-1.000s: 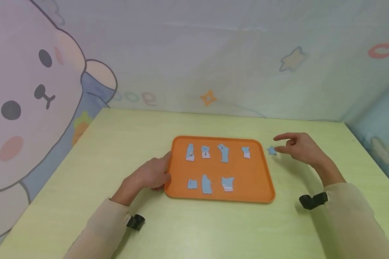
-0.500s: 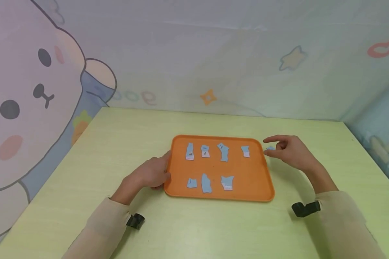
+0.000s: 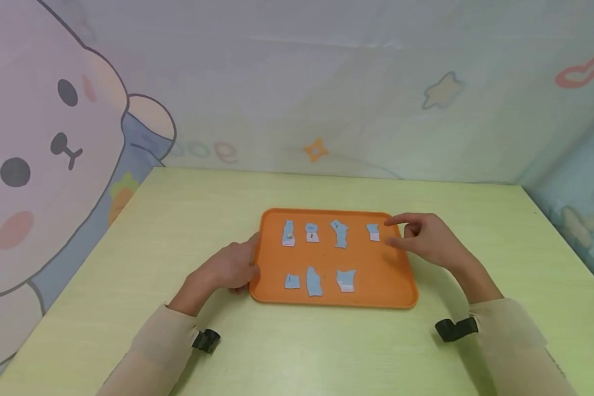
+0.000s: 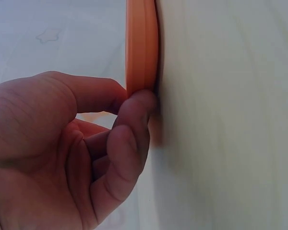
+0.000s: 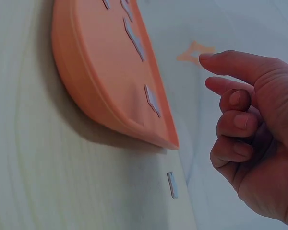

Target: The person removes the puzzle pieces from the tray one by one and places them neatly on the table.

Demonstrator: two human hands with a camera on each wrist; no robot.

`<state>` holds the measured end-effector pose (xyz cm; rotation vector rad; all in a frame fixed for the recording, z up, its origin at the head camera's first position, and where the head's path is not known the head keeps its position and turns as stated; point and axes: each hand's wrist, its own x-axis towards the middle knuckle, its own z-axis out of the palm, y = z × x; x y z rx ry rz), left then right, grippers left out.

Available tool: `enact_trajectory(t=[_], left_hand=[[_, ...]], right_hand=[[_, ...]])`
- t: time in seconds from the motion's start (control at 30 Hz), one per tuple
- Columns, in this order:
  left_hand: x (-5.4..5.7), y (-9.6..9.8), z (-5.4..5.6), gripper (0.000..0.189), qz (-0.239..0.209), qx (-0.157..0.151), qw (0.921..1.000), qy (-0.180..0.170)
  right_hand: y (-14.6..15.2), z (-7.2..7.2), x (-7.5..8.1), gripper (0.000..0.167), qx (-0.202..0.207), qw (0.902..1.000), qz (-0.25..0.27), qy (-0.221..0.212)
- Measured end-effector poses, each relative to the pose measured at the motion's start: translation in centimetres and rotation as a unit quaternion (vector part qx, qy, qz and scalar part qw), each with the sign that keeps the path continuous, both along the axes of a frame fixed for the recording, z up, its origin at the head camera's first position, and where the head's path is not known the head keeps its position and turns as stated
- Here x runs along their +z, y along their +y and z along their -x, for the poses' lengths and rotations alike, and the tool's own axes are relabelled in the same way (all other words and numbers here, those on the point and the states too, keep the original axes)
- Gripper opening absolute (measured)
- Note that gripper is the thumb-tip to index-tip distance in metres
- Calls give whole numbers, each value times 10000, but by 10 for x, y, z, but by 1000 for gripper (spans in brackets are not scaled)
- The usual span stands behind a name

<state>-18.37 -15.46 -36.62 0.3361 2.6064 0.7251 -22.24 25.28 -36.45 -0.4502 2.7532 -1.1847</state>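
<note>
My left hand (image 3: 232, 265) grips the left rim of an orange tray (image 3: 371, 261), its fingers curled at the edge in the left wrist view. Flat, irregular light-blue pieces lie in two rows on the tray, some with a pinkish-white strip. Over the tray's upper right corner hovers my right hand (image 3: 430, 237), thumb and index finger apart with nothing between them, the other fingers bent. Nearest to it is a small blue-and-white piece (image 3: 373, 232). In the right wrist view a loose piece (image 5: 172, 185) lies on the table beyond the tray; the hand hides it in the head view.
The pale yellow-green table (image 3: 297, 357) extends around the tray. Behind it hangs a cloth backdrop (image 3: 257, 82) with a printed bear and stars. Dark wrist cameras (image 3: 456, 330) are strapped on both sleeves.
My right hand has moved left, from beside the loose piece on the table to above the tray's upper right corner. The left hand stays at the tray's rim.
</note>
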Motion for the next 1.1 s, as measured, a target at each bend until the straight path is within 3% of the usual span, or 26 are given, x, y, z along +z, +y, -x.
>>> enact_trajectory(t=[0.13, 0.63, 1.1], left_hand=[[-1, 0, 0, 67, -30, -19, 10000, 1], [0, -1, 2, 51, -69, -121, 9999, 61], [-2, -1, 1, 66, 10, -69, 10000, 24]], right_hand=[[-7, -3, -4, 40, 105, 9999, 79, -49], [-22, -11, -6, 43, 323, 9985, 357, -278], [-47, -29, -16, 39, 637, 9973, -192, -315]])
